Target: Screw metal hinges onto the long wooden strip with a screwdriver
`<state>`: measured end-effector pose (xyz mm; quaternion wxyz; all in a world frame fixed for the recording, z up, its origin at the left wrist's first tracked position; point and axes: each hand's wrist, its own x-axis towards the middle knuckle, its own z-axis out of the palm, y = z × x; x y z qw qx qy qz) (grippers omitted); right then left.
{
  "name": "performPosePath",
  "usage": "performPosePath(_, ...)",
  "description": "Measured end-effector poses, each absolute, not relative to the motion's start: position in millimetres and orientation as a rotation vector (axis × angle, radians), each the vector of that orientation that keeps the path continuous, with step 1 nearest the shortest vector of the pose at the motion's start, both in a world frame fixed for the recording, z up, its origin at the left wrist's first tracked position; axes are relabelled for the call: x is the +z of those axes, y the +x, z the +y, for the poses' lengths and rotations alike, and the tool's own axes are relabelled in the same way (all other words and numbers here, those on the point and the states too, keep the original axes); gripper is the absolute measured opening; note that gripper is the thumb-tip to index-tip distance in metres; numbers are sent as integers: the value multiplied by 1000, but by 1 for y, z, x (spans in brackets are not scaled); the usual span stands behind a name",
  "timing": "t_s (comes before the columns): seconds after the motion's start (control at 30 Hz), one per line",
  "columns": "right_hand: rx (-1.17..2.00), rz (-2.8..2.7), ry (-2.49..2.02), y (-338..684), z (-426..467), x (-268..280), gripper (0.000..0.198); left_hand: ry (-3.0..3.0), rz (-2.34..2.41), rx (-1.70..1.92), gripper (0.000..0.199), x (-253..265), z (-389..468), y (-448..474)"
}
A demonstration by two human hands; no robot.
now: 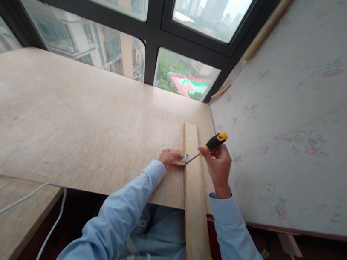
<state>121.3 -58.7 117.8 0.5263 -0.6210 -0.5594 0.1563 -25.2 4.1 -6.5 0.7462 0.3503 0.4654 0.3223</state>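
A small metal hinge point(185, 157) bridges a short wooden block point(177, 151) and a long wooden board point(196, 206). My left hand point(168, 158) is closed around the block, its fingertips close to the hinge. In my right hand point(220, 166) is a screwdriver point(216, 141) with a black and yellow handle, pinched near the base of the handle. The tool is tilted, its shaft slanting down to the left, and its tip meets the lower part of the hinge. Whether a screw sits under the tip is too small to tell.
The board lies on a stone-patterned ledge point(65, 119) and sticks out past its front edge toward my lap. A floral-papered wall point(306, 123) rises close on the right. Dark-framed windows point(155, 28) stand behind the ledge. A white cable point(14, 204) loops at lower left.
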Motion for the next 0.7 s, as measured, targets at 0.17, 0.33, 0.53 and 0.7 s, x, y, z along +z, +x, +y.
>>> performPosePath(0.17,396,-1405,-1599,140,-50,116,45,563,1081,801,29,6,-2,-22)
performPosePath(0.33,311,-1615,-2028,170,-35,89,32,544,1114,837,26,12,-4,-22)
performPosePath(0.53,323,-1729,-2364,194,-31,53,27,506,1125,874,28,13,-5,-22)
performPosePath(0.7,304,-1722,-2453,201,-31,43,30,484,1125,927,31,13,-8,-22)
